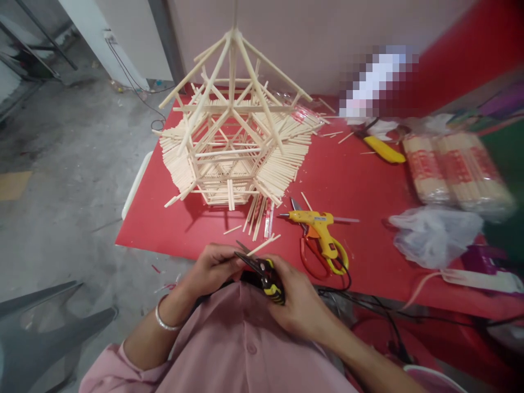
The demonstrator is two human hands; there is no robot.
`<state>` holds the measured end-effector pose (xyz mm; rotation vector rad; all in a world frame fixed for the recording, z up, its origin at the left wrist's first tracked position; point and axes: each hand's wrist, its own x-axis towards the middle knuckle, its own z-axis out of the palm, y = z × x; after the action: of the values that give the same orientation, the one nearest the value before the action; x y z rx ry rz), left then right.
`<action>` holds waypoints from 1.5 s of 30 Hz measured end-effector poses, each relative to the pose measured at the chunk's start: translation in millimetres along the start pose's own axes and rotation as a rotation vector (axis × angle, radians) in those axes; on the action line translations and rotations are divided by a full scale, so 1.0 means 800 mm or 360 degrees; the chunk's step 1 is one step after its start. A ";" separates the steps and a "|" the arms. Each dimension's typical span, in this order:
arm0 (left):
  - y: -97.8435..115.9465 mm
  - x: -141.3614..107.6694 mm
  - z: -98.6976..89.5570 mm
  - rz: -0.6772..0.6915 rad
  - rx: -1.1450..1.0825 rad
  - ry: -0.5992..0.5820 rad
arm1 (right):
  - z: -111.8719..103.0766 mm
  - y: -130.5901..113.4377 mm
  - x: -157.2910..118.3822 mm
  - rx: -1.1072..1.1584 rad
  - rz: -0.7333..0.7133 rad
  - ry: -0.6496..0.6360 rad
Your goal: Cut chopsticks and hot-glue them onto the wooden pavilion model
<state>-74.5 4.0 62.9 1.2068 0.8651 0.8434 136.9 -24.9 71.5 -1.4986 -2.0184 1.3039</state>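
My left hand (215, 268) is closed at the table's front edge, its fingers pinching a thin wooden stick (262, 246) that points up and right. My right hand (298, 297) wraps around the black and yellow handles of a pair of shears (273, 288). The dark blades are parted and lie close to the stick by my left fingertips; whether they touch it I cannot tell. Beyond both hands stands a pavilion-like model (231, 109) built of wooden sticks, with bare roof ribs and fanned stick eaves. Several loose sticks (256, 221) lie just in front of it.
On the red table (151, 229), a yellow hot glue gun (321, 226) rests over red-handled scissors (311, 259), its cord trailing off the front. Farther right are a yellow-handled tool (385, 150), wrapped stick bundles (458, 169) and a clear plastic bag (436, 232). A grey chair (53, 327) stands at left.
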 end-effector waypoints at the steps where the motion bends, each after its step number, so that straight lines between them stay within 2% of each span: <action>1: 0.000 0.000 0.002 -0.0011 -0.0019 0.0016 | 0.000 0.000 0.000 -0.0019 0.0032 -0.0012; 9: 0.003 0.000 0.004 0.0254 0.0485 0.0374 | -0.010 0.005 -0.006 0.0000 0.0031 -0.0054; 11: 0.004 0.000 0.002 0.0292 0.0557 0.0411 | -0.011 0.006 -0.008 -0.0007 0.0076 -0.0096; 16: 0.004 0.000 0.003 0.0233 0.0464 0.0333 | -0.006 -0.002 -0.003 -0.0094 0.0113 -0.0066; 20: 0.001 -0.001 0.006 0.0184 0.0504 0.0394 | -0.002 -0.010 0.003 -0.0065 0.0064 -0.0022; 25: -0.002 -0.001 0.009 0.0234 0.0550 0.0449 | 0.002 -0.007 0.003 0.0037 0.0011 -0.0019; 29: -0.007 -0.002 0.011 0.0197 0.0503 0.0449 | 0.002 -0.003 0.003 -0.0039 0.0082 0.0000; 32: -0.010 -0.002 0.011 0.0169 0.0471 0.0454 | 0.000 -0.004 0.005 -0.0051 0.0115 -0.0061; 36: -0.005 -0.001 0.009 0.0139 0.0459 0.0406 | -0.005 -0.001 0.003 0.0079 0.0038 -0.0104; 42: 0.001 -0.001 0.000 0.0119 0.0489 0.0407 | -0.009 0.007 -0.005 0.0265 0.0104 -0.0137; 44: -0.002 -0.002 -0.004 0.0119 0.0469 0.0332 | -0.009 0.007 -0.005 0.0500 0.0177 -0.0219; 45: -0.004 -0.002 -0.006 0.0115 0.0430 0.0289 | -0.009 0.008 -0.005 0.0711 0.0242 -0.0333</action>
<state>-78.9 4.1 59.1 1.4183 1.1151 0.9262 147.2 -24.9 71.2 -1.3657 -1.5933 1.8915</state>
